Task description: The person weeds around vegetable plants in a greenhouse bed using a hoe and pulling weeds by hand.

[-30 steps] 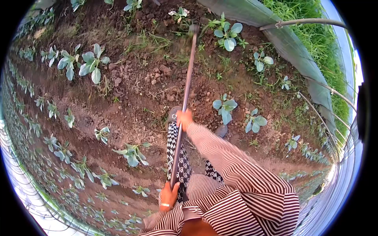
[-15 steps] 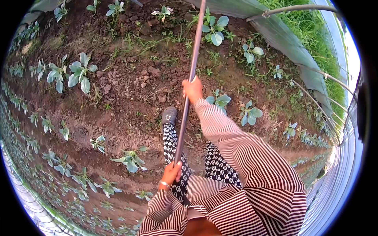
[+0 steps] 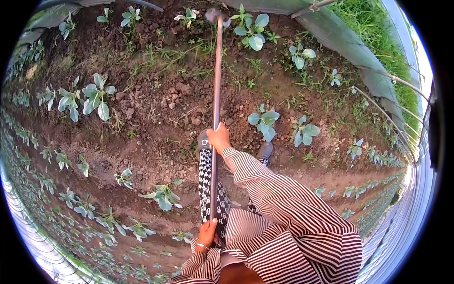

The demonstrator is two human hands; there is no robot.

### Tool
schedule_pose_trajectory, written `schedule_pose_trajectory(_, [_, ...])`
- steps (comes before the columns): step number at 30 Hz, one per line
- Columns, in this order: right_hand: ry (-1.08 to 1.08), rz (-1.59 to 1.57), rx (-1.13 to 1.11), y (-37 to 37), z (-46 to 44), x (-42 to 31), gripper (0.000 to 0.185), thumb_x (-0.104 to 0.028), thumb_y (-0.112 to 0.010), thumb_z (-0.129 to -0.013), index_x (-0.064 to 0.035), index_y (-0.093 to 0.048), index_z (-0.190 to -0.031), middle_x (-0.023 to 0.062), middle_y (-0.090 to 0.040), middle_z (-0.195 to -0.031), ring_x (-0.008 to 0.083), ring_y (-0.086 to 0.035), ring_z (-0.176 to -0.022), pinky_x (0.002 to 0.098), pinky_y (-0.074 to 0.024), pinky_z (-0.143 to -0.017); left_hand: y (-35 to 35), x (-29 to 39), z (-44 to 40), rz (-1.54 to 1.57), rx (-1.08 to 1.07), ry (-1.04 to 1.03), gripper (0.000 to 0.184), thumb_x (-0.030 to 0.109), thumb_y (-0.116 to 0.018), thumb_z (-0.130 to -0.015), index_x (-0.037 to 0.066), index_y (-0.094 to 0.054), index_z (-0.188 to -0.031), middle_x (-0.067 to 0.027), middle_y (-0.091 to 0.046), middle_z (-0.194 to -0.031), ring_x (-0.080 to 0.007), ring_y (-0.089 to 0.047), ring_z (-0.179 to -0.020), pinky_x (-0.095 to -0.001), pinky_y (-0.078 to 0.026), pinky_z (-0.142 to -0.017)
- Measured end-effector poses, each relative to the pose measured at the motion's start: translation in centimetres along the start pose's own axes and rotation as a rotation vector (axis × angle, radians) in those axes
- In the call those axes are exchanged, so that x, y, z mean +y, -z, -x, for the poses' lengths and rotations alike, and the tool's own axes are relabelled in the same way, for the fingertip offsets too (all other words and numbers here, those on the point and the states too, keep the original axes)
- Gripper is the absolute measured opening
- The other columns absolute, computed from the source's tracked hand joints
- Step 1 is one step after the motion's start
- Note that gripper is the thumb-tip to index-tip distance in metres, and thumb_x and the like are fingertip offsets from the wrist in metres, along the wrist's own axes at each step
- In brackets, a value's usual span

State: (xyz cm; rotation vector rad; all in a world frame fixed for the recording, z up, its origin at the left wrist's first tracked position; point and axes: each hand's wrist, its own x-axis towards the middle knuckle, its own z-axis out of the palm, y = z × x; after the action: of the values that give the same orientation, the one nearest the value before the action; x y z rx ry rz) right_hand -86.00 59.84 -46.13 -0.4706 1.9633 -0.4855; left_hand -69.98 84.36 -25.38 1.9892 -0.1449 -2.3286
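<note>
A long-handled hoe stretches from close to my body toward the far edge of the bed. Its blurred metal head is at the soil near the green sheeting, between two leafy seedlings. My right hand is closed around the middle of the handle. Farther back, near my thigh, my left hand grips the handle's lower end; a bracelet shows on that wrist. Loose brown clods and small weeds lie to the left of the handle.
Broad-leaved seedlings stand around my feet: one plant to the right, another to the left. A shoe rests on soil near the right plant. Green sheeting and curved hoops border the bed.
The hoe has been drawn back and swung left, so its head now shows at the top. Both hands moved down with it, and a second shoe has come into view.
</note>
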Motion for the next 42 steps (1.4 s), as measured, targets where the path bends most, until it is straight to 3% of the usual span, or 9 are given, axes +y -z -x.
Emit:
schedule_pose_trajectory(9, [0.055,0.042,0.103,2.9,-8.0,-6.3,0.027,-0.015,-0.06,-0.075,0.0053,-0.048,-0.09,0.0184,-0.059,-0.069,0.0254,-0.061,-0.053,0.0372,-0.0496,-0.046,-2.6,7.8,-7.7,-0.218,0.017,-0.234,0.046,0.043,-0.042,-0.094,0.008,-0.046,-0.065,-0.0013,-0.043,-0.045,-0.011,-0.04,-0.032,-0.0255,-0.032,-0.032])
schedule_pose_trajectory(11, [0.216,0.317,0.241,-0.3,-6.8,3.1,0.034,-0.017,-0.062,-0.074,0.0047,-0.048,-0.096,0.0241,-0.061,-0.081,0.0327,-0.064,-0.071,0.0428,-0.0515,-0.063,-1.7,1.1,-5.6,0.013,-0.066,-0.043,0.046,0.042,-0.04,-0.094,0.007,-0.047,-0.064,-0.0016,-0.041,-0.043,-0.0113,-0.041,-0.032,-0.0256,-0.033,-0.031])
schedule_pose_trajectory(12, [0.034,0.258,0.124,1.1,-2.2,0.4,0.035,-0.016,-0.062,-0.073,0.005,-0.047,-0.097,0.0266,-0.06,-0.084,0.0374,-0.063,-0.079,0.045,-0.0498,-0.072,-1.2,-0.9,-4.0,0.054,-0.045,-0.025,0.044,0.039,-0.043,-0.094,0.006,-0.047,-0.065,-0.0014,-0.042,-0.044,-0.0107,-0.041,-0.033,-0.0252,-0.034,-0.031])
schedule_pose_trajectory(18, [-0.056,-0.101,-0.022,2.7,-1.2,-1.7,0.027,-0.009,-0.059,-0.074,0.0054,-0.046,-0.093,0.0152,-0.056,-0.065,0.0209,-0.057,-0.046,0.0349,-0.0455,-0.04,-1.5,0.6,-2.4,-0.103,0.072,-0.082,0.04,0.038,-0.047,-0.092,0.006,-0.049,-0.068,-0.0014,-0.048,-0.05,-0.0082,-0.043,-0.035,-0.0244,-0.034,-0.032])
schedule_pose_trajectory(22, [0.069,-0.471,-0.092,4.2,-2.4,-4.6,0.015,-0.005,-0.056,-0.073,-0.0005,-0.044,-0.081,0.0073,-0.048,-0.055,0.0167,-0.048,-0.036,0.0327,-0.0393,-0.03,-1.6,-1.2,-7.8,-0.535,0.282,-0.38,0.041,0.04,-0.051,-0.089,0.001,-0.055,-0.076,-0.0121,-0.057,-0.057,-0.0252,-0.057,-0.047,-0.0375,-0.044,-0.047])
schedule_pose_trajectory(27, [0.084,-0.524,-0.191,3.5,-9.1,-7.2,0.013,-0.004,-0.055,-0.076,-0.0052,-0.043,-0.078,0.0031,-0.044,-0.054,0.0135,-0.044,-0.036,0.03,-0.039,-0.03,-4.7,7.0,-9.8,-0.628,0.455,-0.418,0.041,0.041,-0.054,-0.087,0.001,-0.052,-0.088,-0.0212,-0.059,-0.065,-0.0394,-0.06,-0.062,-0.0445,-0.046,-0.056])
schedule_pose_trajectory(30, [-0.045,-0.205,-0.146,2.1,-7.5,-1.2,0.014,-0.003,-0.056,-0.076,-0.0052,-0.043,-0.078,0.0026,-0.044,-0.054,0.0132,-0.043,-0.036,0.0302,-0.0399,-0.032,-5.4,3.1,-5.7,-0.64,0.356,-0.333,0.045,0.043,-0.053,-0.087,-0.002,-0.054,-0.088,-0.0248,-0.059,-0.066,-0.0421,-0.06,-0.064,-0.0463,-0.046,-0.056])
schedule_pose_trajectory(34, [-0.283,-0.539,-0.307,2.0,-0.4,0.5,0.019,-0.004,-0.056,-0.074,-0.0038,-0.041,-0.084,0.0049,-0.045,-0.054,0.0131,-0.042,-0.036,0.0312,-0.0369,-0.031,-4.1,0.3,0.0,-0.642,0.429,-0.265,0.046,0.046,-0.054,-0.086,-0.001,-0.055,-0.085,-0.0253,-0.059,-0.064,-0.0424,-0.06,-0.064,-0.0471,-0.046,-0.056])
schedule_pose_trajectory(42, [0.032,-0.615,-0.29,3.0,-3.9,-7.8,0.011,-0.005,-0.053,-0.078,-0.004,-0.042,-0.08,0.0026,-0.044,-0.056,0.0103,-0.039,-0.036,0.0284,-0.0374,-0.031,-1.8,2.8,-10.5,-0.717,0.496,-0.447,0.041,0.042,-0.053,-0.087,0.002,-0.048,-0.091,-0.0264,-0.059,-0.067,-0.0448,-0.058,-0.065,-0.0514,-0.044,-0.057])
